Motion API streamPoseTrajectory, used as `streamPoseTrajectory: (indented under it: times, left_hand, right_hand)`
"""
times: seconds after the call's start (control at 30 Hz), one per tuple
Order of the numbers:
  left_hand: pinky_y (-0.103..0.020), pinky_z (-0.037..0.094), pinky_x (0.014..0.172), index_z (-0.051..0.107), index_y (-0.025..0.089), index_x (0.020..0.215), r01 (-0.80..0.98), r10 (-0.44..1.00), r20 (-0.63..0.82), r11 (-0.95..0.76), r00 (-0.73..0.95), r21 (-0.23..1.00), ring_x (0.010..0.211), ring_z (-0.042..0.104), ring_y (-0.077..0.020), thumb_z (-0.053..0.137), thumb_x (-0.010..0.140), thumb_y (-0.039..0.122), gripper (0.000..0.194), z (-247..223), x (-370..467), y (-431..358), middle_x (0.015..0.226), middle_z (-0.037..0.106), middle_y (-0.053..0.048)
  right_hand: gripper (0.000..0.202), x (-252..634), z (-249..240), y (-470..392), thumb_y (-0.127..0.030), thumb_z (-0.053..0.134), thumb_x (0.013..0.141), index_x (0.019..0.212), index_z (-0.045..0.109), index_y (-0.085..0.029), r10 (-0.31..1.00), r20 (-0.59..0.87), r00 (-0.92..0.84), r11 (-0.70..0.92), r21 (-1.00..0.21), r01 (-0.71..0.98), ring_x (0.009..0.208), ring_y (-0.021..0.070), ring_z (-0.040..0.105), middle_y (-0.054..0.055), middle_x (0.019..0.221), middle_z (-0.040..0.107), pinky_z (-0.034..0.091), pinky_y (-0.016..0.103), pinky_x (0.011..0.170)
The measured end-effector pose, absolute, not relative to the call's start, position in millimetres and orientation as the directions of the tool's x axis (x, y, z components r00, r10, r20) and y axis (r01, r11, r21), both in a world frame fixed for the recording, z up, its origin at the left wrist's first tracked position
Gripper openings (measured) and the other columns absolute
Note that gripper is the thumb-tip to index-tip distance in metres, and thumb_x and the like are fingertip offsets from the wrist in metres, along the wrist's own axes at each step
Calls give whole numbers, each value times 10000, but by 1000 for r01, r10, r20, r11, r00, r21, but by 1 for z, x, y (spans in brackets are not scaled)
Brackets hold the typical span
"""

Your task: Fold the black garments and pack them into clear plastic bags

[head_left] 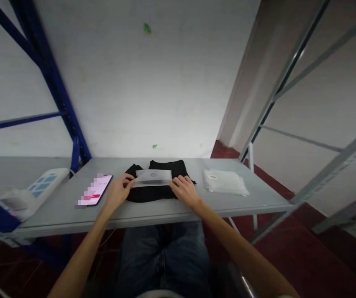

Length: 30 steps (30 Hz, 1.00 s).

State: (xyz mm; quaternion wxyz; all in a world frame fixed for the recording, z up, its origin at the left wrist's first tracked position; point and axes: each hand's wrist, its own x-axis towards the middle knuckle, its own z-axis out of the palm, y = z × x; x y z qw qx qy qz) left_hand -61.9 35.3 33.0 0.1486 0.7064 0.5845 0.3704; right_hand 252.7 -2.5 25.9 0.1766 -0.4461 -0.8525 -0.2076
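Note:
A translucent plastic bag (pixel 153 177) lies across a black cloth item (pixel 154 194) on the grey table, with dark fabric showing behind and in front of it. My left hand (pixel 122 186) is closed on the bag's left end, thumb and fingers pinched together. At the other end, my right hand (pixel 184 188) has its fingers together on the bag's lower right corner, partly over the black cloth. Both wrists rest near the table's front edge.
A phone with a lit screen (pixel 99 189) lies left of my left hand. Farther left is a white power strip (pixel 46 184). Flat clear plastic bags (pixel 225 182) are stacked at the right of the grey table (pixel 171 211). Blue and grey metal frames stand at the sides.

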Motion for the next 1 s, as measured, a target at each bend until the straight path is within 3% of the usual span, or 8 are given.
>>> streamPoseTrajectory:
  times: [0.13,0.3,0.47,0.57,0.73,0.83,1.0]
  left_hand:
    - [-317,474,729,675,248,1050,732,902,428,-329,55,597,844,734,-253,513,951,437,267,30,-30,39,872,783,-33]
    - [-327,485,755,687,250,1126,846,889,452,-297,76,442,908,730,-270,467,1009,360,273,24,7,57,1007,791,-72]
    - [-385,512,848,696,208,1128,899,866,467,-335,177,281,939,707,-291,424,1034,325,311,23,12,66,963,768,-110]
    - [-452,523,901,678,192,1154,909,838,516,-341,178,239,1018,687,-323,388,1056,357,349,21,10,52,1046,754,-131]
    - [-528,436,1149,580,190,1374,824,710,628,-535,318,188,1345,558,-321,401,1064,415,422,0,11,3,1439,614,-154]
    - [-566,328,1248,521,228,1464,751,683,562,-641,467,155,1449,487,-294,428,1061,454,471,-18,9,-15,1544,547,-117]
    - [-578,279,1271,488,232,1509,745,721,474,-642,505,182,1515,413,-282,421,1063,486,518,-35,-1,-5,1614,475,-120]
  right_hand:
    - [286,288,27,7,-187,443,1074,1109,722,-240,757,486,-438,406,175,897,955,230,595,101,1068,697,380,347,799]
    - [275,299,22,24,-160,479,1048,1138,724,-248,848,462,-259,260,63,964,894,212,627,113,1144,697,392,320,721]
    - [236,289,23,17,-174,517,1028,1112,735,-210,875,460,-153,184,-21,983,1025,259,636,132,1130,711,472,356,861]
    - [296,274,22,-1,-200,472,1051,1232,705,-195,839,538,-86,197,-153,968,1140,268,630,131,1246,701,496,393,981]
    - [447,258,0,-31,-355,417,1093,1496,555,-218,791,561,-244,442,-248,862,1419,258,511,108,1516,580,385,469,1215]
    - [517,260,-15,-36,-423,408,1093,1559,487,-213,831,466,-304,454,-251,855,1499,279,427,103,1590,510,328,532,1250]
    - [572,267,-22,-25,-494,401,1087,1578,462,-209,864,361,-351,446,-223,867,1539,282,366,95,1632,451,272,538,1272]
